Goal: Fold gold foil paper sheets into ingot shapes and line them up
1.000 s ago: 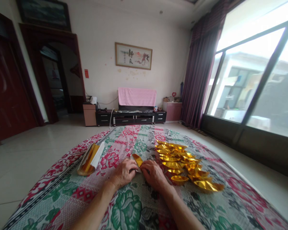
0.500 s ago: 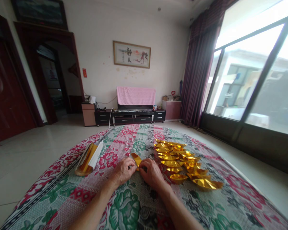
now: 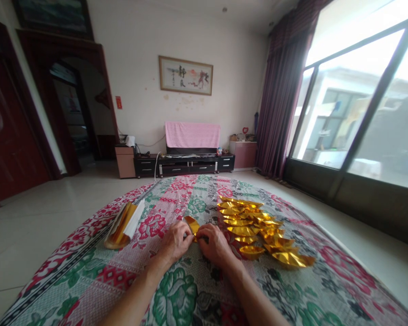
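Note:
Between my two hands is a piece of gold foil paper, its far end sticking up past the fingers. My left hand pinches its near left side. My right hand is closed on the right side, fingertips nearly meeting those of the left. The near part of the paper is hidden by my fingers. To the right lie several folded gold paper ingots in rough rows, boat-shaped with pointed ends. On the left rests a curled stack of gold and white paper sheets.
A flowered cloth covers the round table under my hands. Beyond it stand a low black TV cabinet and a television draped with a pink cloth. A large window with a purple curtain is at right.
Both hands stay pinched on the gold paper, with only slight finger movement. The whole view has shifted very slightly; the ingots and the paper stack have not been moved.

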Demonstrator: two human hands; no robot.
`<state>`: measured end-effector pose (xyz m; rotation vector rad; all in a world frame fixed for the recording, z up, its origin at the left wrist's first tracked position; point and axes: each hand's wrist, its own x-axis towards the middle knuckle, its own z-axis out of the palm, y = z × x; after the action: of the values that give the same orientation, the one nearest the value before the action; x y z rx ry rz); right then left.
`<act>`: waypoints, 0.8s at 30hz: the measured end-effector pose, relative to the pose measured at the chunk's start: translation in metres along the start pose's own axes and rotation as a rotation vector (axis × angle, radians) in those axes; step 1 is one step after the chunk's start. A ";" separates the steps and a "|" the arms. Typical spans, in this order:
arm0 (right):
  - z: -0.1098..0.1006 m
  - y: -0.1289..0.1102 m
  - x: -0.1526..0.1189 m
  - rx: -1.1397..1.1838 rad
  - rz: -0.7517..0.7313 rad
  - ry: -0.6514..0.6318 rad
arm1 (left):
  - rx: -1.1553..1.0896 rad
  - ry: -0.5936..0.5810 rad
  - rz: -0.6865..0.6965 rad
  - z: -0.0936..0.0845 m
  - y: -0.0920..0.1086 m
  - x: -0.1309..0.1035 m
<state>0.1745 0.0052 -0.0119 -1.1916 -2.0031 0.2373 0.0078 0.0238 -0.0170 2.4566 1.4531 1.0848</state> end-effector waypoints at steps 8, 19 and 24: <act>0.000 -0.001 0.001 -0.019 0.014 -0.004 | 0.014 -0.014 -0.005 0.001 0.000 0.001; 0.000 -0.001 0.001 -0.038 0.008 -0.006 | 0.043 0.002 0.002 0.005 -0.003 0.001; -0.001 -0.003 0.001 -0.035 0.011 -0.013 | 0.059 0.007 -0.023 0.005 -0.001 0.001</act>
<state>0.1732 0.0043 -0.0087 -1.2256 -2.0201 0.2170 0.0100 0.0264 -0.0212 2.4715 1.5335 1.0627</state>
